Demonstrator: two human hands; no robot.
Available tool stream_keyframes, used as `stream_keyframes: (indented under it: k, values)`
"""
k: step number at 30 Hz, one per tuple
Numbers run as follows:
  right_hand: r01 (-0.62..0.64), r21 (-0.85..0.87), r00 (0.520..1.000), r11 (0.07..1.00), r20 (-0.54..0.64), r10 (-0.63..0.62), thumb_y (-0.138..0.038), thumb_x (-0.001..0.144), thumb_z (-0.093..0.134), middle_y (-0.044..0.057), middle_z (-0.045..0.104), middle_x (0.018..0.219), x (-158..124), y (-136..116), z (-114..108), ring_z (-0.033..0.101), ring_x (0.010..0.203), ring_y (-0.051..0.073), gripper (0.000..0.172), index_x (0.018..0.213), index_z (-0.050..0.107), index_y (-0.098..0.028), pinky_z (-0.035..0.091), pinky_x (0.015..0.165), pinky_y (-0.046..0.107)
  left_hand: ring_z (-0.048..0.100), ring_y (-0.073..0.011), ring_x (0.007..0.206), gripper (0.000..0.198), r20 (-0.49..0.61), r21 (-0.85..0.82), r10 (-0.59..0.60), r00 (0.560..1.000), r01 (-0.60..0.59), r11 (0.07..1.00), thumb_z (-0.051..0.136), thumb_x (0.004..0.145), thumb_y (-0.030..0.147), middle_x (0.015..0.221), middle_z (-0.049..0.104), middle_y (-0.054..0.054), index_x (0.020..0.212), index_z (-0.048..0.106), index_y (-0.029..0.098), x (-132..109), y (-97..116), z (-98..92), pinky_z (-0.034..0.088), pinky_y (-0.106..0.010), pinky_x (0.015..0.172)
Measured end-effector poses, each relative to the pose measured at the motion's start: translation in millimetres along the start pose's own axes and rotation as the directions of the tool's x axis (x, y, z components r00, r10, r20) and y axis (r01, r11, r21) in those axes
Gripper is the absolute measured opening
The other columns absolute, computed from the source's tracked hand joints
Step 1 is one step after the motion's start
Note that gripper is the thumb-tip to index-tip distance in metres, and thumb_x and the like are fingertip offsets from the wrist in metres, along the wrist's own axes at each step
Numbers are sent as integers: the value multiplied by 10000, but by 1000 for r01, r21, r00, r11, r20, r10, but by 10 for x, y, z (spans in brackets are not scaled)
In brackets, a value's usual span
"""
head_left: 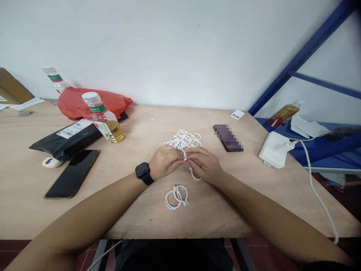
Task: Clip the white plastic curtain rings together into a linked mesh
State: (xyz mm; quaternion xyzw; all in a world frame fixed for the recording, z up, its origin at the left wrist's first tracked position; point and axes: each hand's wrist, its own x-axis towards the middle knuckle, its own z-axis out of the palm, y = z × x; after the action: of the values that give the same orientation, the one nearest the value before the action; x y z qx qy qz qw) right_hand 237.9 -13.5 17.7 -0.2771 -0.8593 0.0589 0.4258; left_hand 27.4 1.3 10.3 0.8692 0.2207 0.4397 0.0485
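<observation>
My left hand point(166, 162), with a black watch on its wrist, and my right hand point(205, 163) meet fingertip to fingertip over the middle of the table. Both are closed in a pinch on a small white plastic piece point(185, 154), which looks like part of a white ring; the fingers cover most of it. Below the right fingers shows the curve of a white ring point(194, 174); whether it joins the pinched piece I cannot tell. Just beyond the hands lies a pile of white plastic rings point(186, 140) with small tabs. Nearer to me rests a small group of similar rings point(176, 197).
At left are a phone point(72, 175), a white earbud case point(52, 162), a black parcel point(81, 137), a red bag point(76, 101) and a drink bottle point(108, 126). Another phone point(229, 138) and a white charger point(275, 149) with its cable lie at right, near a blue frame point(299, 60).
</observation>
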Motion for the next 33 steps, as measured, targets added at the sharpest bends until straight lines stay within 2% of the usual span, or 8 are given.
stream_keyframes:
  k: [10, 15, 18, 21, 25, 28, 31, 33]
  values:
    - [-23, -4, 1000, 1000, -21, 23, -158, 891, 564, 66, 719, 1011, -9, 17, 6, 692, 910, 176, 144, 945, 678, -228, 587, 821, 325, 661, -142, 769, 158, 1, 22, -25, 1000, 25, 999, 592, 942, 318, 818, 739, -26, 874, 660, 193, 11, 12, -1, 460, -308, 762]
    - [-148, -88, 988, 985, 26, 151, -219, 894, 600, 67, 706, 992, 1, 86, -114, 670, 894, 176, 107, 958, 684, -208, 539, 750, 290, 643, -158, 796, 146, -90, 100, -211, 973, 219, 971, 624, 917, 330, 847, 726, -27, 898, 662, 191, 9, -21, -4, 429, -335, 787]
    - [-273, -226, 936, 935, 162, 313, -269, 892, 612, 27, 705, 838, 6, 112, -213, 644, 727, 153, 97, 886, 692, -214, 471, 640, 269, 633, -185, 880, 117, -86, 176, -313, 946, 324, 930, 614, 921, 290, 913, 713, -39, 961, 676, 199, -5, -53, 6, 396, -359, 818]
    - [-322, -319, 876, 891, 256, 408, -327, 863, 651, 12, 701, 810, 4, 133, -306, 627, 694, 151, 119, 821, 676, -219, 420, 608, 266, 621, -197, 925, 132, -40, 227, -361, 932, 361, 904, 631, 905, 273, 951, 695, -37, 1012, 688, 222, -21, -72, 29, 365, -371, 836]
    - [-333, -295, 782, 896, 444, 437, -436, 821, 689, -15, 686, 743, -11, 187, -419, 608, 652, 148, 217, 787, 650, -225, 382, 566, 253, 603, -197, 919, 132, 9, 233, -351, 936, 340, 911, 639, 896, 303, 969, 683, -35, 993, 700, 237, -33, -73, 56, 347, -378, 853]
    - [-347, -223, 724, 911, 553, 412, -418, 812, 698, -24, 680, 705, -19, 221, -467, 592, 611, 137, 205, 777, 645, -223, 365, 537, 243, 590, -194, 908, 122, 39, 229, -335, 942, 317, 920, 630, 899, 298, 967, 678, -34, 976, 704, 239, -36, -71, 61, 341, -382, 850]
    - [-361, -186, 707, 914, 584, 398, -307, 835, 670, -21, 687, 712, -21, 222, -455, 593, 602, 133, 98, 788, 654, -222, 367, 535, 240, 583, -201, 918, 125, 85, 230, -309, 947, 283, 931, 626, 897, 295, 965, 680, -41, 973, 702, 232, -32, -64, 60, 343, -389, 850]
    - [-345, -190, 722, 919, 572, 390, -245, 847, 641, -10, 689, 723, -19, 204, -419, 600, 625, 138, 87, 766, 654, -215, 379, 554, 242, 586, -208, 932, 131, 115, 228, -269, 956, 238, 944, 617, 900, 298, 970, 686, -47, 975, 697, 225, -26, -53, 55, 347, -393, 851]
